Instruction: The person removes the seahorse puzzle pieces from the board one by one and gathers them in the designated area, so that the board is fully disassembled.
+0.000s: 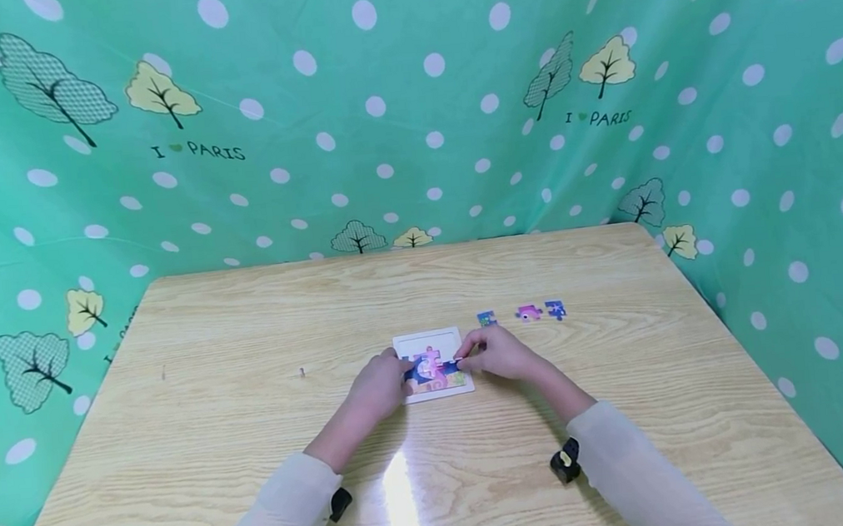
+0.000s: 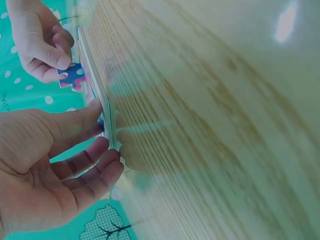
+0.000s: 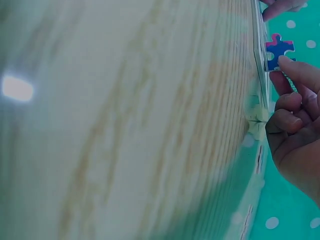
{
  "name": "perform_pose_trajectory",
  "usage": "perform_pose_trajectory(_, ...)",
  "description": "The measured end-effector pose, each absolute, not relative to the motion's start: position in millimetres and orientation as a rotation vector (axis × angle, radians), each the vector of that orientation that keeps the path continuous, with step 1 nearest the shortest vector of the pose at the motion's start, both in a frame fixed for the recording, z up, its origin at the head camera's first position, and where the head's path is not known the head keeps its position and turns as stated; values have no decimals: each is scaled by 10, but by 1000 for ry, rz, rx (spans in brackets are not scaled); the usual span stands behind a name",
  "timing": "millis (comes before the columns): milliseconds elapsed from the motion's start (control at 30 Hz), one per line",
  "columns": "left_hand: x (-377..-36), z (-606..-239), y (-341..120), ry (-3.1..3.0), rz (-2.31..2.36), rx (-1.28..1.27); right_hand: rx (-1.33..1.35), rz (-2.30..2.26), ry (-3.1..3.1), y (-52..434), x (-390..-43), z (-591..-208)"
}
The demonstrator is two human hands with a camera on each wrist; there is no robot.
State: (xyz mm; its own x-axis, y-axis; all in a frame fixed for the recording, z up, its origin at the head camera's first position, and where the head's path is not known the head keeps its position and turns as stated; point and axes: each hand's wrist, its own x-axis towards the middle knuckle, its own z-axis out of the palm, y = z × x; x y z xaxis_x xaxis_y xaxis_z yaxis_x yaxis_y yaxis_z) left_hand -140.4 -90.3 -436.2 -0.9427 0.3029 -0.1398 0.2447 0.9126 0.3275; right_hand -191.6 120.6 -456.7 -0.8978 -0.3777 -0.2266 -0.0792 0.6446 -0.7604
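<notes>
Your right hand (image 1: 500, 354) pinches a puzzle piece (image 3: 279, 51) between thumb and fingertips, mostly blue with pink along one edge, and the piece is tilted over the right part of the frame (image 1: 440, 394); whether it touches the pieces below, you cannot tell from these views. Your grip takes up only one side of it, which leaves the knobs free to find their gaps, so a light pinch should do. Match the pink edge to the pink of the joined pieces (image 1: 422, 370) before lowering, then tip the piece flat and press straight down with a fingertip rather than sliding it, since a sideways push could lift its neighbours. Your left hand (image 1: 383, 383) grips the frame's left side, thumb on the upper face and fingers by the edge; let that hold steady the frame against the press. Further out on the table (image 1: 258, 461), a blue-green piece (image 1: 486, 318) lies just beyond your right hand, with a pink fish piece (image 1: 528, 313) and a blue star piece (image 1: 555, 310) farther right.
</notes>
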Motion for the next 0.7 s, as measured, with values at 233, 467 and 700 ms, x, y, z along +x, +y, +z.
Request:
perform_pose_trajectory(233, -1404, -4350, -901, 2888, 454, 416, -375, -1138, 2463, 1223, -1914, -4561)
perform_pose_trajectory(467, -1398, -4347, -904, 2904, 434, 441, -379, -1156, 2501, 1211, -1916, -4563)
perform_pose_trajectory(700, -1409, -4356, -903, 2901, 444, 439, -441, -1126, 2533, 1182, -1912, -4553)
